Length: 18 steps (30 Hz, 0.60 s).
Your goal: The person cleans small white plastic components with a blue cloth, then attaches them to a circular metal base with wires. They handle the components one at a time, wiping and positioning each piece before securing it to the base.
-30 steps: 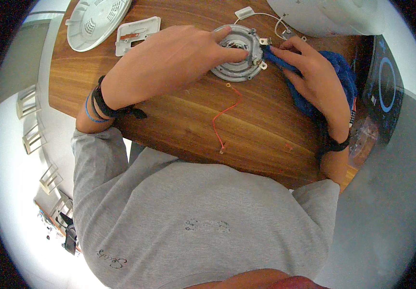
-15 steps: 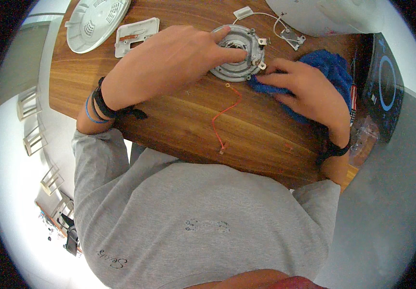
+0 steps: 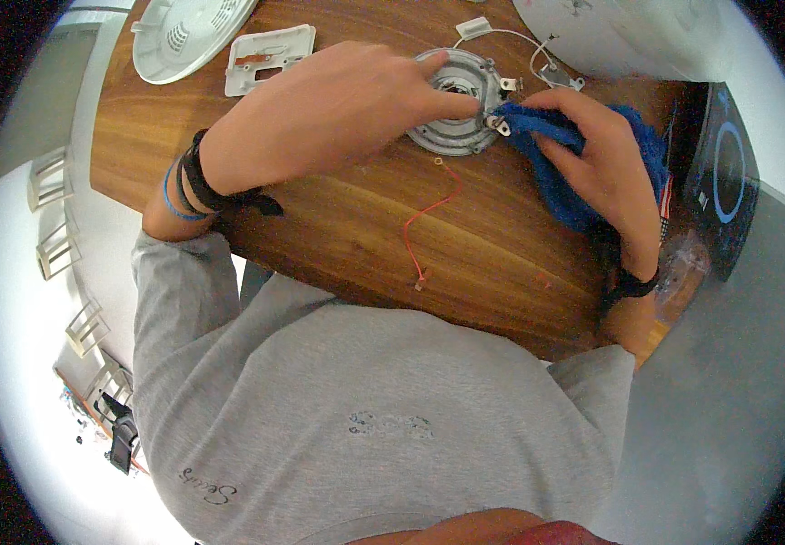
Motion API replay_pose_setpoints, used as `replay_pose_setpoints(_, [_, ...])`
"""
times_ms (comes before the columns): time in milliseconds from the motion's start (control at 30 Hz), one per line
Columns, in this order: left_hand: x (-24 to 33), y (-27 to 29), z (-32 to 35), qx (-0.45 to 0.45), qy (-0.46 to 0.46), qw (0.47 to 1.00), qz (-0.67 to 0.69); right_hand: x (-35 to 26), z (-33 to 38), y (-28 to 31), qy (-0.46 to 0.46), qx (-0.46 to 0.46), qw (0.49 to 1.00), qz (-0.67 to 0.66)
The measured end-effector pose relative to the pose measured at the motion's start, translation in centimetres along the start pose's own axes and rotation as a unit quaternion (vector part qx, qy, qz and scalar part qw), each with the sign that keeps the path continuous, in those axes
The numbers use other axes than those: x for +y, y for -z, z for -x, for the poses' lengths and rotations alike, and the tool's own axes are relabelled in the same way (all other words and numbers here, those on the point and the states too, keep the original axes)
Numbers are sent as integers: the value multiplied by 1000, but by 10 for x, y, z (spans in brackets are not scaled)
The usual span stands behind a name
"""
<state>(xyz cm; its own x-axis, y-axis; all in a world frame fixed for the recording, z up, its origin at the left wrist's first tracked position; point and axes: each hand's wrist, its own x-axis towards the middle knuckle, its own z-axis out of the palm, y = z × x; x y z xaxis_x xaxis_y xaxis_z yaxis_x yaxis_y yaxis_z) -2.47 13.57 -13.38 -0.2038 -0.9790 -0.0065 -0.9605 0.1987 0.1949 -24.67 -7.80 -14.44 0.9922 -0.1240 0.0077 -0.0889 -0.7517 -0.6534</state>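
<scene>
Round grey metal heating plate point(image 3: 458, 113) with terminal tabs, left hand point(image 3: 338, 109) pressing flat on it, right hand point(image 3: 597, 163) grip bunching blue cloth point(image 3: 556, 186)

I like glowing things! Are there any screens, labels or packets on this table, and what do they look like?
Dark panel with a blue ring: at the table's right edge, beyond the right hand; black, rectangular, a light-blue circle glowing on it.
Clear crinkly plastic wrapper: at the right edge, just below the panel, near the right wrist; see-through, shape hard to tell.
No labels or signs can be made out.
</scene>
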Motion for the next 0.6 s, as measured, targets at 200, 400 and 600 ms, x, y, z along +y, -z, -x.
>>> replay_pose_setpoints(200, [0,5,0,-20,-4,1000,3,7,-3,-16,53,-9,998,35])
replay_pose_setpoints(400, [0,7,-4,-65,6,998,6,-7,-11,-11,62,-6,997,43])
replay_pose_setpoints(600, [0,0,1,-18,-13,1000,13,-14,-16,-12,30,-42,994,94])
